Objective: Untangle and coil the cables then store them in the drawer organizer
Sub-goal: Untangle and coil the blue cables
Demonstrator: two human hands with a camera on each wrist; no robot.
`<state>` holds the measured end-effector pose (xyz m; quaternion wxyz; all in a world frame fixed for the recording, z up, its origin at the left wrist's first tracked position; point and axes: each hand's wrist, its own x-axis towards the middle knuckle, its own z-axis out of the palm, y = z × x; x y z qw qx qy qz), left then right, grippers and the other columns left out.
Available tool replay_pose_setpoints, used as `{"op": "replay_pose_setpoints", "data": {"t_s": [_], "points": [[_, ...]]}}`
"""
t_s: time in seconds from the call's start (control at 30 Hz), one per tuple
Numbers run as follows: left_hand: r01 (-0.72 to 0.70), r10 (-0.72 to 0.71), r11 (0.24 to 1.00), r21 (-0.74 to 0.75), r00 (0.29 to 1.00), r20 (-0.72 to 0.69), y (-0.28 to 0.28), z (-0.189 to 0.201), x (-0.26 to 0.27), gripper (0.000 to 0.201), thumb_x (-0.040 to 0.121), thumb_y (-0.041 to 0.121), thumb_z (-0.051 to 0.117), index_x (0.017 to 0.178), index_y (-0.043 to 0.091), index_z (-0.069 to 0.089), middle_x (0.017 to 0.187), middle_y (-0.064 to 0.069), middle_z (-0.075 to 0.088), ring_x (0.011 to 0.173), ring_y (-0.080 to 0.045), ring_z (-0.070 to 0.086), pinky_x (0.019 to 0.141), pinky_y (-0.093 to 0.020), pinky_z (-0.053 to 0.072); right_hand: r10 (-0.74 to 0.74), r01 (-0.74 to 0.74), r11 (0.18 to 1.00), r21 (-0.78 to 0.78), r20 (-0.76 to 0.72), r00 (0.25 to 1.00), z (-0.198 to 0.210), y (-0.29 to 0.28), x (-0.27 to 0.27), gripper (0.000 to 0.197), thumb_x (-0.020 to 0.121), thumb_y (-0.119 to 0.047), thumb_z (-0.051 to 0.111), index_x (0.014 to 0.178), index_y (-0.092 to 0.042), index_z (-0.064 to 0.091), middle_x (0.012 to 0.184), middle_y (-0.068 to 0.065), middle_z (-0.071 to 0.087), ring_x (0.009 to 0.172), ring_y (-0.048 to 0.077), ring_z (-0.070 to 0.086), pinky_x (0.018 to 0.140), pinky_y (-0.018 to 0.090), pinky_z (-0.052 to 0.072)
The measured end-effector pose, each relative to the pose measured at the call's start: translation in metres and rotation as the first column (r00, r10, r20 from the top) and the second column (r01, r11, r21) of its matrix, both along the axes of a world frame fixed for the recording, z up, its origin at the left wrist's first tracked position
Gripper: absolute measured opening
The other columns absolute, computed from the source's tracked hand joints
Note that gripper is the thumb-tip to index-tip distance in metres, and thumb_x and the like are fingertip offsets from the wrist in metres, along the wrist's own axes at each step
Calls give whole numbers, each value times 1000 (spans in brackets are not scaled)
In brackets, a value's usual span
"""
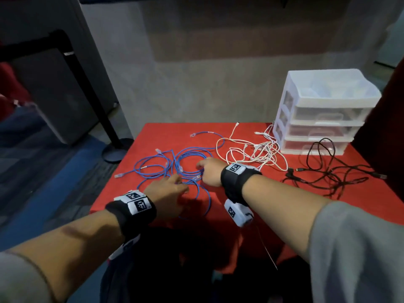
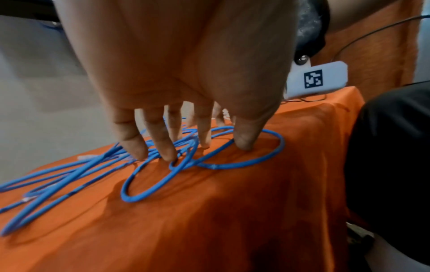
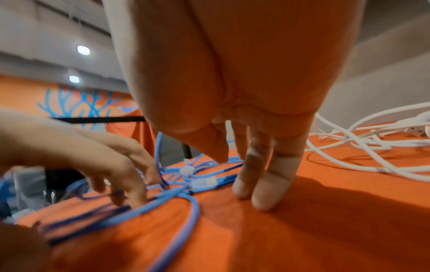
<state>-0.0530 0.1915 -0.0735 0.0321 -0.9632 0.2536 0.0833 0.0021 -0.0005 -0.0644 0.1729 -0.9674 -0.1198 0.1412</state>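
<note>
A tangle of blue cables (image 1: 162, 169) with clear plugs lies on the red-clothed table (image 1: 166, 132), left of centre. My left hand (image 1: 175, 184) reaches into its near side; in the left wrist view its spread, straight fingers (image 2: 163, 147) press down on the blue loops (image 2: 139, 197). My right hand (image 1: 204, 171) is at the tangle's right side; its straight fingertips (image 3: 256, 184) touch the cloth beside a blue cable plug (image 3: 202, 183), holding nothing. A white cable tangle (image 1: 260, 154) and a black cable tangle (image 1: 328, 171) lie further right.
A translucent white three-drawer organizer (image 1: 323, 114) stands at the table's back right corner, drawers closed, the black cable looping against its front. A black stand base (image 1: 115, 149) sits on the floor left of the table. My dark-clothed lap is at the near edge.
</note>
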Motion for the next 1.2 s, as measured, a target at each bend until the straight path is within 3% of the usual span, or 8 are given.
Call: {"op": "replay_pose_setpoints", "data": {"t_s": [0.13,0.27,0.5,0.63,0.8,0.9,1.03,1.2], "points": [[-96,88,987,-131,994,-62,26,-1,14,83,58,77,35,120,30,63,127,2,53,108,-25,64,92,-33,51,45,-43,978,-204,6,999,-7,6,13,41,93,-11,59,133,-16,59,144,15,47,122,36,59,98,34,49],[-126,90,951,-282,986,-138,48,-16,16,58,65,69,51,100,25,68,108,1,54,92,-25,63,89,-37,52,113,-85,956,-282,87,990,-4,5,24,25,90,-11,61,114,-14,69,123,16,66,109,36,66,85,34,52],[-140,119,947,-289,989,-89,47,-25,12,49,74,68,42,91,26,60,108,5,54,99,-22,59,92,-33,47,-69,33,993,113,336,939,56,-7,47,10,95,-10,57,100,-18,61,103,7,68,99,30,63,71,31,36],[-151,121,911,-385,987,-102,52,-32,15,43,72,66,48,91,30,63,103,10,55,94,-22,60,91,-36,50,-104,-20,943,331,352,930,112,-21,49,10,96,-13,62,90,-20,58,85,3,64,78,21,59,69,31,43],[-59,52,937,-345,998,-29,48,-24,17,60,70,78,53,100,29,66,104,10,56,93,-16,61,91,-30,50,-265,50,850,524,344,901,166,-54,28,9,100,-14,57,91,-16,57,73,5,66,36,3,44,39,20,37],[-15,75,924,-382,987,143,29,16,16,58,77,84,47,93,31,65,93,12,60,88,-10,60,82,-29,48,-284,79,800,595,259,923,178,-75,8,12,100,-15,57,88,-16,57,72,5,67,39,13,38,41,24,34],[-33,268,747,-664,929,255,-10,81,22,46,85,73,48,83,29,63,82,9,63,79,-13,61,76,-35,50,-215,76,705,705,111,970,175,-92,-19,13,101,-12,58,88,-13,56,73,9,64,40,13,33,42,21,30],[-157,266,823,-546,956,127,-53,113,31,51,86,74,51,96,25,64,100,5,72,97,-20,66,89,-37,53,-172,59,721,691,96,980,157,-97,-45,13,101,-11,59,88,-13,57,72,6,67,41,12,38,41,21,33]]}}
